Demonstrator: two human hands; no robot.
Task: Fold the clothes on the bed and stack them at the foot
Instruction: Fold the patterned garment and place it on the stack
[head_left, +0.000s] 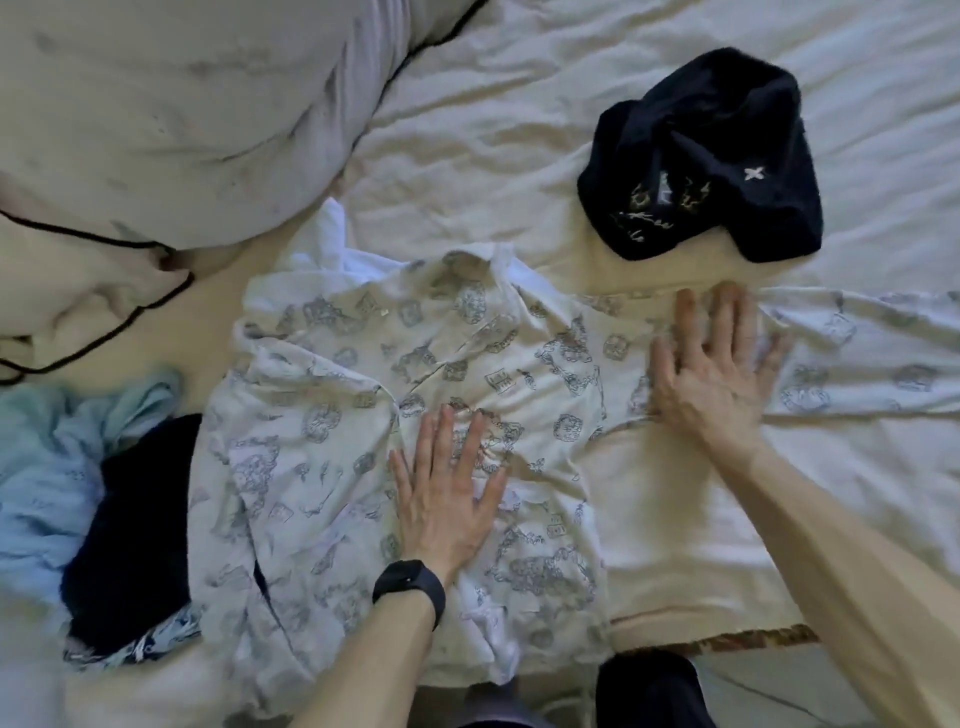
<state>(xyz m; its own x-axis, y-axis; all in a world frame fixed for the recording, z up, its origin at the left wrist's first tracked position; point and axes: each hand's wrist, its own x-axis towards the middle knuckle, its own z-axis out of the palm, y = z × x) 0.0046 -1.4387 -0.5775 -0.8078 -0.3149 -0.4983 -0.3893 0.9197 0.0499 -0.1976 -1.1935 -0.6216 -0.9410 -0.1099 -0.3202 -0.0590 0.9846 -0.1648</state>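
Pressing down on the printed shirt (363, 395) with both hands, palms flat, nothing gripped. Left hand (447, 499) laid on the middle of the shirt, with fingers straight and a little apart; black watch (410, 587) on that wrist. Right hand (711, 374) laid at the right side of the shirt, where the sleeve (857, 364) begins, with fingers straight and spread wide.

Shirt itself spread out on the bed sheet (571, 78), with collar toward the far side and hem close to the near edge of the bed. Sleeve stretched flat to the right of the shirt.

Beyond the shirt and to the right, apart from it: a crumpled dark navy garment (701, 156) with pale stitching. Left of the shirt, touching its edge, a second dark garment (135, 530), and further left a light blue cloth (52, 467), both unfolded.

Beyond the shirt and to the left, a large white pillow (182, 114) with a thin black line (130, 317) along it (cord or piping, cannot tell which).
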